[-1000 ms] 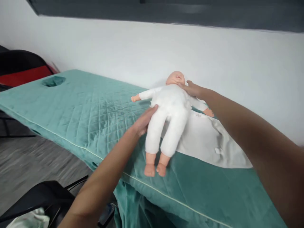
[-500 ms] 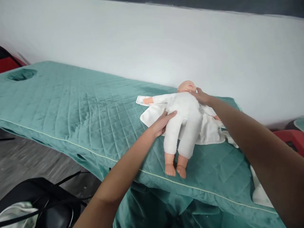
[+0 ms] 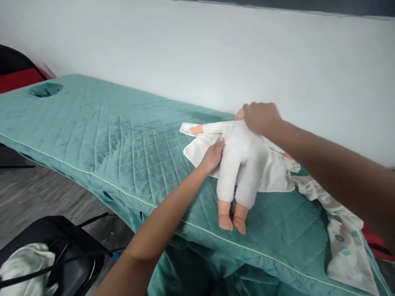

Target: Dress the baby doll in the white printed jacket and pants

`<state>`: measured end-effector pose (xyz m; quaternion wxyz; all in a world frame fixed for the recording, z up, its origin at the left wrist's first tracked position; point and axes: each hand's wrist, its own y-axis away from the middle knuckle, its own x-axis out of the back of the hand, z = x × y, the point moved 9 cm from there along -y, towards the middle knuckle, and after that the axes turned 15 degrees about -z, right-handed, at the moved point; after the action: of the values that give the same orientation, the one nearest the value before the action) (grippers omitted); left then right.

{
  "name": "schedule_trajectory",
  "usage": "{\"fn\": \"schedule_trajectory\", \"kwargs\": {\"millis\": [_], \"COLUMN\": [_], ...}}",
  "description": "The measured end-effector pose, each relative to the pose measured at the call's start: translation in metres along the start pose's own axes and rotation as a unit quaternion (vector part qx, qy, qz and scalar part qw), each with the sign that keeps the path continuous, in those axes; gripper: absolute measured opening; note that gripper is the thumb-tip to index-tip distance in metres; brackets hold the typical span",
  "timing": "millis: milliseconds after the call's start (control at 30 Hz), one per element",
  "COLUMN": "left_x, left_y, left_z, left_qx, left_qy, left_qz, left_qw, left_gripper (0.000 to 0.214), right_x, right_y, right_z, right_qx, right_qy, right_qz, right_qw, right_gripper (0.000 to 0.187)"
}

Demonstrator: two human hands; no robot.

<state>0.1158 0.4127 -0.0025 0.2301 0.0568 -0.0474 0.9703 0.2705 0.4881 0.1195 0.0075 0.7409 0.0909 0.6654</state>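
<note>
A baby doll [image 3: 239,160] in a white suit lies on its back on a white cloth [image 3: 197,151], which is spread on a teal quilted massage table [image 3: 101,131]. Its bare feet point toward the table's near edge. My left hand [image 3: 212,156] rests against the doll's left side at the waist, fingers curled toward the cloth beneath it. My right hand [image 3: 261,117] covers the doll's head and upper chest, fingers bent down over it, so the head is nearly hidden.
A patterned white cloth [image 3: 341,234] trails over the table's right end. The face hole [image 3: 46,89] sits at the far left of the table. A black chair [image 3: 55,255] with a pale bundle [image 3: 26,263] stands below left. A white wall runs behind.
My right hand has slid from beside the doll's neck up over its head and chest. My left hand has shifted slightly off the doll's hip toward the cloth. The view has panned a little.
</note>
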Motion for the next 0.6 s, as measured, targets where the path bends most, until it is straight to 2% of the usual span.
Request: {"fn": "schedule_trajectory", "kwargs": {"millis": [67,100,167,233,300,367,500,600], "left_x": [0.019,0.025,0.027,0.027,0.031,0.036,0.043,0.05], "left_y": [-0.003,-0.005,-0.013,-0.022,-0.029,-0.035,-0.045,-0.047], "left_z": [0.008,0.01,0.009,0.0,-0.007,-0.011,-0.011,-0.012], "left_qx": [-0.015,-0.021,-0.023,-0.007,0.015,0.036,0.038,0.0], "left_qy": [-0.137,-0.22,-0.367,-0.443,-0.459,-0.464,-0.476,-0.435], "left_qz": [0.043,0.057,0.048,0.031,0.037,0.058,0.08,0.089], "left_qw": [0.989,0.974,0.929,0.896,0.888,0.883,0.875,0.896], "left_gripper": [0.053,0.043,0.023,0.018,0.02,0.022,0.017,0.009], "right_x": [-0.016,-0.026,-0.049,-0.07,-0.085,-0.092,-0.087,-0.076], "right_y": [0.001,0.0,-0.009,-0.025,-0.042,-0.054,-0.059,-0.05], "right_z": [-0.046,-0.064,-0.086,-0.092,-0.091,-0.088,-0.081,-0.077], "right_qx": [0.061,0.085,0.107,0.098,0.085,0.081,0.068,0.062], "right_qy": [0.109,0.137,0.154,0.159,0.161,0.16,0.169,0.173], "right_qz": [0.002,0.005,-0.003,-0.03,-0.067,-0.098,-0.125,-0.105], "right_qw": [0.992,0.987,0.982,0.982,0.981,0.979,0.975,0.977], "right_gripper": [0.039,0.04,0.043,0.046,0.046,0.046,0.05,0.051]}}
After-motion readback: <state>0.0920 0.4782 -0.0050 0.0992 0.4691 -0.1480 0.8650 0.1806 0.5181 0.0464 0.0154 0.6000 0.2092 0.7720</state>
